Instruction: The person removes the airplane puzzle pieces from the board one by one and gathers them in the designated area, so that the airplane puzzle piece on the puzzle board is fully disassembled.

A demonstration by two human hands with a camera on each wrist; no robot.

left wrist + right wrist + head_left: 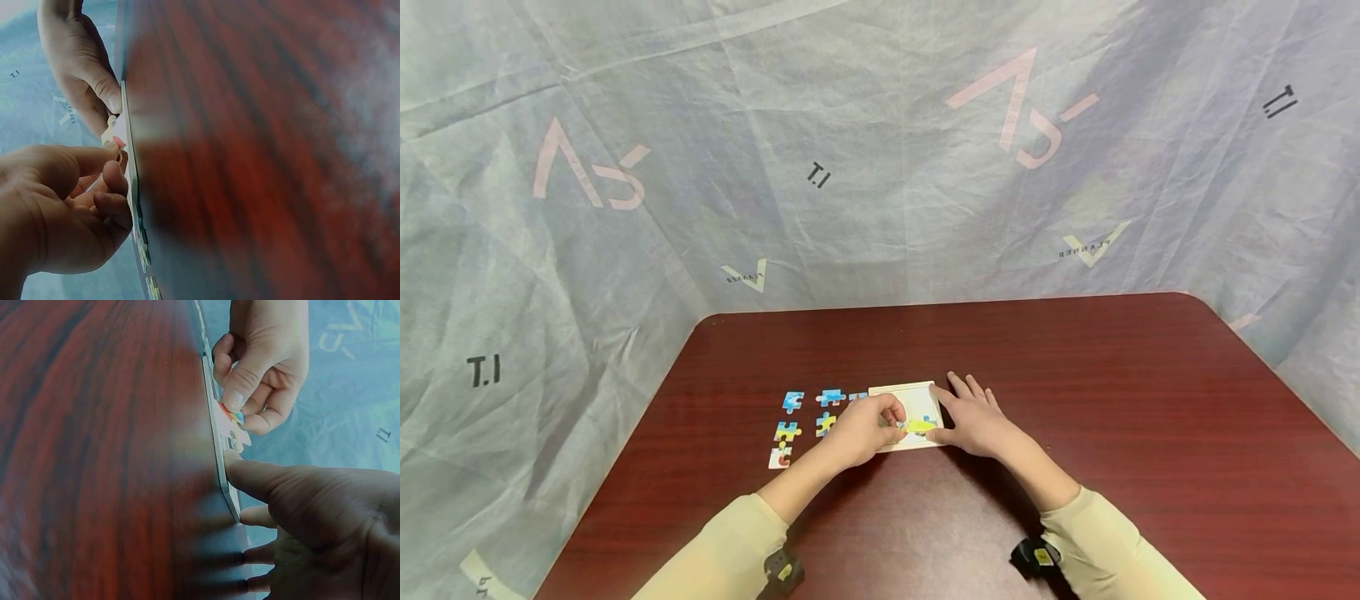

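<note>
A shallow light wooden puzzle tray [910,387] lies on the table. Over its left part, my left hand [867,427] pinches a jigsaw piece [236,415] between thumb and fingertips; the piece shows red, yellow and blue and is partly hidden by the fingers. Yellow and blue jigsaw pieces [920,427] show at the tray's lower right, though I cannot tell where each begins. At the tray's right side, my right hand [977,423] spreads its fingers, with the thumb touching the lower right and the index finger at the upper right corner.
Left of the tray lie several loose pieces, among them a blue one [792,402], a yellow-blue one [787,431] and a white-red one [780,456]. The left hand partly covers others. The dark red table [1075,367] ends at a grey cloth backdrop [880,167].
</note>
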